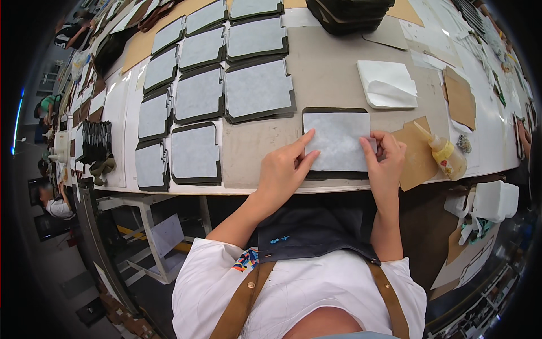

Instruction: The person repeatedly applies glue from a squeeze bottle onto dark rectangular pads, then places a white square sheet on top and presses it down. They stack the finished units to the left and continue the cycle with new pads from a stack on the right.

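Note:
A pale grey-white sheet point(339, 144) lies on a black panel point(336, 111) at the table's near edge, in front of me. Black borders show above and below the sheet. My left hand point(287, 172) rests at the sheet's left edge, with thumb and index finger spread apart and their tips touching it. At the right edge, my right hand point(385, 161) has its thumb on the sheet and its other fingers curled, pinching the edge. What lies beneath those fingertips is partly hidden.
Rows of stacked black panels with pale sheets point(197, 99) cover the table's left side. Right of my hands are a yellow glue bottle point(449, 158) and a brown card point(416, 152). White sheets point(387, 85) and a dark stack point(350, 14) lie farther back.

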Available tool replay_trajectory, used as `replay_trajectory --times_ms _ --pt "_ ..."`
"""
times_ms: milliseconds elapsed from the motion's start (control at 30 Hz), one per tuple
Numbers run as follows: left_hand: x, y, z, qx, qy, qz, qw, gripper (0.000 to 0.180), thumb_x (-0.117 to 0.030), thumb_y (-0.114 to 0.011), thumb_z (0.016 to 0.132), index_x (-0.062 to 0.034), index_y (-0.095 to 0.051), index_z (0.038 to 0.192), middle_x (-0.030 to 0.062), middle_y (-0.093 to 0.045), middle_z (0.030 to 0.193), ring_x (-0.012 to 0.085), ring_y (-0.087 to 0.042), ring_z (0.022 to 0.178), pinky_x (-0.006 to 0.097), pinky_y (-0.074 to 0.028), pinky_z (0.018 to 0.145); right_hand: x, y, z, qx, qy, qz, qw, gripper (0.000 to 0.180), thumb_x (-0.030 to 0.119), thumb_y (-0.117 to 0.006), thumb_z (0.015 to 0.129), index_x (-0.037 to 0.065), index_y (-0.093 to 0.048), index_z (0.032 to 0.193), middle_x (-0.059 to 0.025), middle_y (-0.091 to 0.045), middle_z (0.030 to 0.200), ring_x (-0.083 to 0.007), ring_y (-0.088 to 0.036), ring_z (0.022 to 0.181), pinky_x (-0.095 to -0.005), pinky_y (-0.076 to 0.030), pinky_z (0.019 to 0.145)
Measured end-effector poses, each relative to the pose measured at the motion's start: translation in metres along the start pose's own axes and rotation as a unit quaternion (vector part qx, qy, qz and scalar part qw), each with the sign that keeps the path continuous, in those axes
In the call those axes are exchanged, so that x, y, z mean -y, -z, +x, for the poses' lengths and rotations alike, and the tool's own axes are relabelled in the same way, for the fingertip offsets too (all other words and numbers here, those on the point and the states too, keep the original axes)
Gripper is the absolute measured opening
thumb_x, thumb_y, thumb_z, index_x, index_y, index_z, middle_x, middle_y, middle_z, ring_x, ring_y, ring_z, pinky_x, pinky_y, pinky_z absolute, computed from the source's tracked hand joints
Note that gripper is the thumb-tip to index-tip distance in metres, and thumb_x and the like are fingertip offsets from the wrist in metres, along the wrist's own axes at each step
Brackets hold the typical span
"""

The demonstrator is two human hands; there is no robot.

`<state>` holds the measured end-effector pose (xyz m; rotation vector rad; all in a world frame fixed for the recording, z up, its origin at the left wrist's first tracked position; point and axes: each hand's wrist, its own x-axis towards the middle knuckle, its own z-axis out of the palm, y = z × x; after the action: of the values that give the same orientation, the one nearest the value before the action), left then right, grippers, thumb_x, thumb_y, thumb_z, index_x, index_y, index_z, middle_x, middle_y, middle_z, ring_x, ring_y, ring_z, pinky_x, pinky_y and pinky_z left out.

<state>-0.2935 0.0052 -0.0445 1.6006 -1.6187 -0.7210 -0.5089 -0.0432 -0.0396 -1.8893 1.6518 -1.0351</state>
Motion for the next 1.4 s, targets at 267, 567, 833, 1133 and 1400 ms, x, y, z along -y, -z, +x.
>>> replay_trajectory --times_ms 267,567,833,1133,1400 --pt "-0.004 -0.002 -0.001 0.003 0.018 -0.005 1.0 0.045 -0.01 -0.075 0.091 -0.0048 -0.066 0.135 0.001 -0.048 0.064 0.0082 -0.039 0.056 0.025 -0.037 0.053 0.009 0.002 0.002 -0.028 0.052 -0.054 0.997 0.025 0.011 -0.077 0.087 0.009 -0.072 0.112 -0.0003 -0.058 0.077 -0.0169 -0.049 0.075 -0.0342 -0.035 0.083" --pt "-0.004 -0.003 -0.001 0.01 0.032 -0.009 0.999 0.045 -0.009 -0.075 0.092 -0.0055 -0.066 0.135 -0.0016 -0.044 0.064 0.0067 -0.037 0.058 0.024 -0.035 0.053 0.004 0.003 0.003 -0.005 0.119 -0.123 0.985 0.022 0.009 -0.074 0.087 0.009 -0.073 0.109 -0.0022 -0.06 0.08 -0.0208 -0.054 0.08 -0.0374 -0.034 0.083" --pt "-0.005 -0.001 0.0 0.011 0.032 -0.005 0.999 0.045 -0.01 -0.075 0.092 -0.0054 -0.066 0.135 -0.0016 -0.044 0.064 0.007 -0.037 0.057 0.024 -0.036 0.054 0.004 0.004 0.003 0.0 0.12 -0.128 0.985 0.022 0.009 -0.075 0.086 0.007 -0.073 0.108 -0.0032 -0.059 0.08 -0.0221 -0.054 0.08 -0.0381 -0.035 0.082" --pt "-0.006 0.001 -0.002 0.009 0.015 0.024 1.0 0.047 -0.011 -0.077 0.091 -0.0058 -0.065 0.136 0.0005 -0.044 0.063 0.0085 -0.038 0.056 0.025 -0.036 0.053 0.004 0.004 0.004 0.006 0.123 -0.142 0.982 0.024 0.009 -0.077 0.083 0.008 -0.073 0.107 -0.0035 -0.059 0.084 -0.0228 -0.054 0.083 -0.0386 -0.035 0.083" --pt "-0.005 0.018 0.004 0.05 0.04 0.045 0.997 0.041 -0.016 -0.074 0.093 -0.0124 -0.069 0.133 0.0031 -0.047 0.062 0.0118 -0.04 0.055 0.027 -0.039 0.054 0.003 0.006 0.005 0.011 0.107 -0.143 0.984 0.025 0.01 -0.077 0.083 0.011 -0.072 0.108 -0.0033 -0.059 0.092 -0.0223 -0.054 0.091 -0.0382 -0.035 0.088"
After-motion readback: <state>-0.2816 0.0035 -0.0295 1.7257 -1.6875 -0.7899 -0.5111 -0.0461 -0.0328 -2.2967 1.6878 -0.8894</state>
